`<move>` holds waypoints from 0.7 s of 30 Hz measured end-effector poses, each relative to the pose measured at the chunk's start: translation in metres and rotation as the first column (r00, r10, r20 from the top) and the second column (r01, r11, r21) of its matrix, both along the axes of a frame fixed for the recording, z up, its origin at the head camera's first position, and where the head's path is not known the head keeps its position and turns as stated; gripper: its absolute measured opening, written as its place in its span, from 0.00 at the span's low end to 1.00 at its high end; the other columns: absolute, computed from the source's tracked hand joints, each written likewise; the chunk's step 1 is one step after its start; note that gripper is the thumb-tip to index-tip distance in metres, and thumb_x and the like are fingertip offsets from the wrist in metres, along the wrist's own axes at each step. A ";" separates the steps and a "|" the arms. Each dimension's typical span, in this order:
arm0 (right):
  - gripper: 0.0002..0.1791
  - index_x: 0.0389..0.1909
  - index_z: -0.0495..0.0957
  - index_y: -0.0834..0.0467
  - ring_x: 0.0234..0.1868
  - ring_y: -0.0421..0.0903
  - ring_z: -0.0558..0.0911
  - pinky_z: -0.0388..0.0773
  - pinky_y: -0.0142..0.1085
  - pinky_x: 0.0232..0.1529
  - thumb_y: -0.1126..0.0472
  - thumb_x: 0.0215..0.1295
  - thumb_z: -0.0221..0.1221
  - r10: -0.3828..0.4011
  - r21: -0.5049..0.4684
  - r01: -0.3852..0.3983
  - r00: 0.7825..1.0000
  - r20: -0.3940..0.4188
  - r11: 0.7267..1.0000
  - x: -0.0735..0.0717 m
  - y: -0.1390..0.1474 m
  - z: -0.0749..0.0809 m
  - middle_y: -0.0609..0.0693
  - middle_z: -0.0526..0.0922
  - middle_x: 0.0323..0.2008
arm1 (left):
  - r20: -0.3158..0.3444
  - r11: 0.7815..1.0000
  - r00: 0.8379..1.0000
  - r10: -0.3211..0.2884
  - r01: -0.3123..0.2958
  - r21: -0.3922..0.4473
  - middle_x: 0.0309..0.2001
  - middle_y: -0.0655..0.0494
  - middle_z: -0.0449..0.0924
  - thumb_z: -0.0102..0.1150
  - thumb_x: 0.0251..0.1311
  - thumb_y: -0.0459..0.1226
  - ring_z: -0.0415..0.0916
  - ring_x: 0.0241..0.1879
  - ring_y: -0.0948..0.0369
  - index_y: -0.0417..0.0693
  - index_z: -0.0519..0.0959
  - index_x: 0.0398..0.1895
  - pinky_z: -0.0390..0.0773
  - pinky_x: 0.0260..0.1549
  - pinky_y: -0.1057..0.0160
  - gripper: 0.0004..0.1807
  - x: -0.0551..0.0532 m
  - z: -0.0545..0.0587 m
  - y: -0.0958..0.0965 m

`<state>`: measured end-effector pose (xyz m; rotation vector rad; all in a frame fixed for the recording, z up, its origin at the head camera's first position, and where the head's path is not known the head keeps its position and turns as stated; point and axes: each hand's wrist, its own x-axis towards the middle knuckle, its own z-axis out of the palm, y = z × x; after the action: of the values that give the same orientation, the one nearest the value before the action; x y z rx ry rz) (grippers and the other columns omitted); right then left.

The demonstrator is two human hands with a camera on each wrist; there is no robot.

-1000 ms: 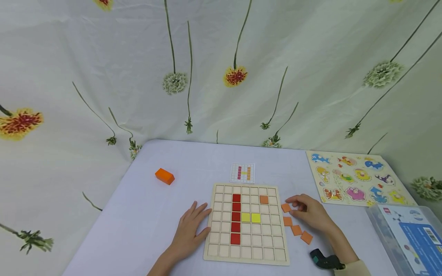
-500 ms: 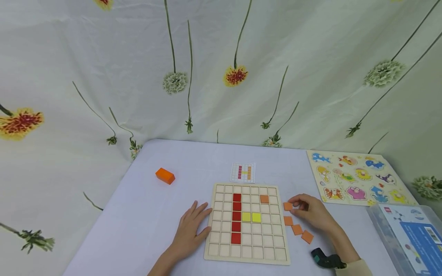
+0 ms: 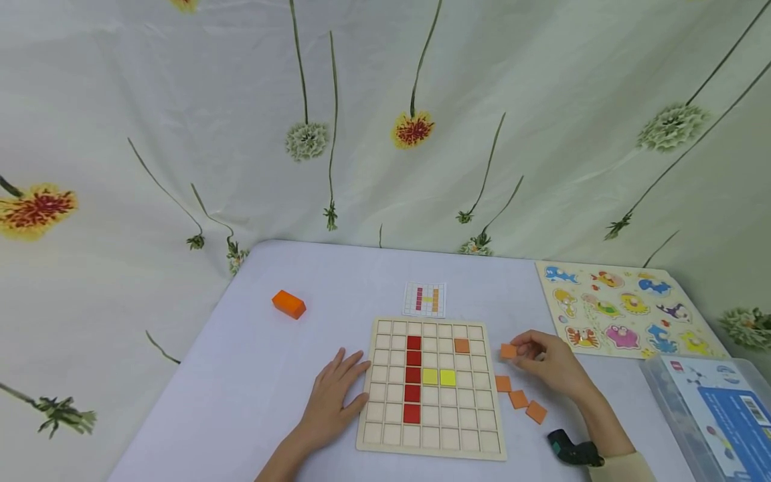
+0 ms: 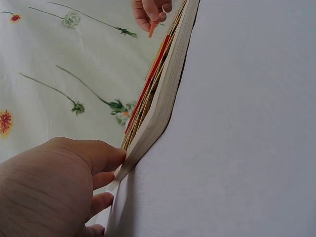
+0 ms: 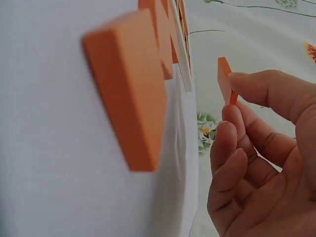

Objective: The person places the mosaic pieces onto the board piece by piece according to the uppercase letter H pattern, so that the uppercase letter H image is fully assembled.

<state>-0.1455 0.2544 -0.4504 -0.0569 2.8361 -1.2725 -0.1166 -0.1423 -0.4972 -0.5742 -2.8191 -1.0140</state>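
Note:
My right hand pinches a flat orange square tile between thumb and fingers, lifted off the table to the right of the wooden grid board. My left hand lies with fingers spread at the board's left edge, thumb and fingertips touching it. In the board's cells lie a column of red tiles, two yellow tiles side by side, and one orange tile at the upper right. Several loose orange tiles lie between the board and my right wrist.
A small printed pattern card lies behind the board. An orange block sits at the back left. To the right are an animal puzzle board and a clear plastic case with a blue-and-white label.
My right hand has taken hold of the nearest-to-back orange tile, lifted it from the table and moved slightly right and away. The left hand stays at the board's edge.

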 end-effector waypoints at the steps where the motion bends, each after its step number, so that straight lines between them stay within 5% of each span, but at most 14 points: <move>1: 0.12 0.42 0.81 0.61 0.32 0.42 0.73 0.71 0.29 0.30 0.66 0.56 0.66 0.004 -0.003 -0.004 1.000 -0.001 1.000 0.000 -0.001 0.002 0.49 0.78 0.31 | -0.002 1.000 1.000 0.000 0.000 0.001 0.70 0.47 0.67 0.61 0.59 0.37 0.49 0.75 0.42 0.47 0.73 0.64 0.51 0.67 0.35 0.28 0.000 0.000 0.000; 9: 0.12 0.42 0.81 0.62 0.31 0.42 0.73 0.71 0.29 0.29 0.67 0.55 0.66 0.052 -0.006 -0.052 0.998 -0.019 0.999 0.000 -0.013 0.010 0.49 0.78 0.30 | -0.024 1.000 1.000 0.001 0.000 0.004 0.70 0.47 0.68 0.62 0.58 0.37 0.51 0.74 0.40 0.46 0.73 0.64 0.52 0.66 0.34 0.28 0.000 0.001 0.001; 21: 0.11 0.40 0.80 0.61 0.30 0.42 0.72 0.71 0.29 0.28 0.68 0.54 0.65 0.150 -0.004 -0.150 0.989 -0.015 0.989 -0.006 -0.032 0.013 0.47 0.77 0.29 | 0.037 1.000 0.999 0.005 -0.005 0.000 0.71 0.47 0.66 0.60 0.60 0.37 0.48 0.76 0.42 0.46 0.73 0.65 0.50 0.68 0.35 0.27 0.000 0.002 0.001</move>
<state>-0.1517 0.2227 -0.4376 -0.2755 2.7797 -1.2525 -0.1167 -0.1414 -0.4948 -0.5536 -2.8508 -1.0344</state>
